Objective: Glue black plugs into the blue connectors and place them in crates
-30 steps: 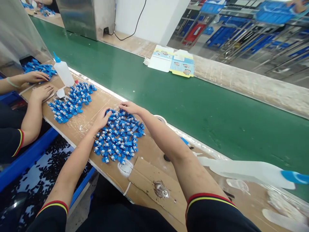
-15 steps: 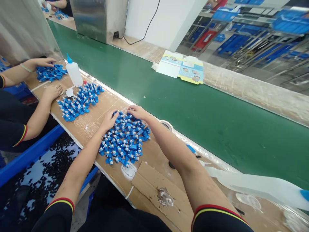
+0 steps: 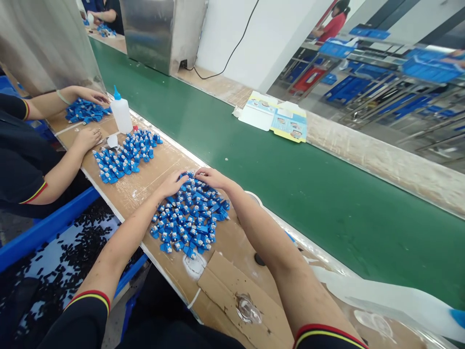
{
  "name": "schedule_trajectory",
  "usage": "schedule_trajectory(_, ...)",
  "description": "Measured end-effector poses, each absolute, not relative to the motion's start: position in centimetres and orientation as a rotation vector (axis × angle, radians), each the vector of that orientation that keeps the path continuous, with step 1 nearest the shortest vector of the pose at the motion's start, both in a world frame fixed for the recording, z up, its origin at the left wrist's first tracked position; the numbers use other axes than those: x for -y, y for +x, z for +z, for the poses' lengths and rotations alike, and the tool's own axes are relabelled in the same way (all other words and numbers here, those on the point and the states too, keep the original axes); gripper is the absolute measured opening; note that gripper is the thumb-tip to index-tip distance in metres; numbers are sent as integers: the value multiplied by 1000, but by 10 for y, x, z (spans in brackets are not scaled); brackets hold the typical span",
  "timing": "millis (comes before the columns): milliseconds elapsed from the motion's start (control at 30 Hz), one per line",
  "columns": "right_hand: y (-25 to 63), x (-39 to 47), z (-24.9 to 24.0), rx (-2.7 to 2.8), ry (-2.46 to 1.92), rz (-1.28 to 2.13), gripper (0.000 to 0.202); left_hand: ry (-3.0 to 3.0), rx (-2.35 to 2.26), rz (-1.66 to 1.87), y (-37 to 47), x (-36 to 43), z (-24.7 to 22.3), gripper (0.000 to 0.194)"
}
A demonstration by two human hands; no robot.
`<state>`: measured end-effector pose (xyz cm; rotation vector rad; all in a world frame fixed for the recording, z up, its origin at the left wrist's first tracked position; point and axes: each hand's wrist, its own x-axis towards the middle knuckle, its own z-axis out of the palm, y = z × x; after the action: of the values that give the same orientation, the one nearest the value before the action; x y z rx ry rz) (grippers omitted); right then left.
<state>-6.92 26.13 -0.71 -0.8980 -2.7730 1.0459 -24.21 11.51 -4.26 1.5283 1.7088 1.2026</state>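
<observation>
A dense pile of small blue plastic pieces with white tips [image 3: 185,218] stands on the brown worktop in front of me. My left hand [image 3: 173,185] rests at the far left edge of the pile, fingers stretched over the pieces there. At the pile's far end my right hand [image 3: 212,178] curves its fingers down against the blue pieces, a short gap from the left fingertips. Both hands look open, touching pieces without a visible grip. What lies under the fingertips is partly hidden.
A second group of blue pieces [image 3: 127,155] and a white squeeze bottle [image 3: 121,115] stand to the left, near a co-worker's hands [image 3: 89,138]. A green conveyor belt [image 3: 290,189] runs behind. Cardboard [image 3: 240,300] lies nearer me; black pieces fill a blue bin [image 3: 69,252].
The camera view has shifted slightly. My hands stay at the pile's far end, and the left fingers have slid a little farther over the pieces. The co-worker's far hand has moved right.
</observation>
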Motion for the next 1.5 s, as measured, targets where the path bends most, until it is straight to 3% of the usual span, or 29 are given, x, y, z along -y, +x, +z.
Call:
schedule_trajectory(700, -54, -264, -11, 2805, -912, 1031, 21, 1534, -1610, 1196, -242, -137, -48, 42)
schedule_trajectory(1267, -52, -255, -12, 2797, -956, 971, 42, 1589, -1649, 1189, -233, -128, -44, 36)
schedule_trajectory(1500, -55, -257, -4, 2864, -899, 947, 42, 1531, -1871, 1290, -264, -56, -30, 44)
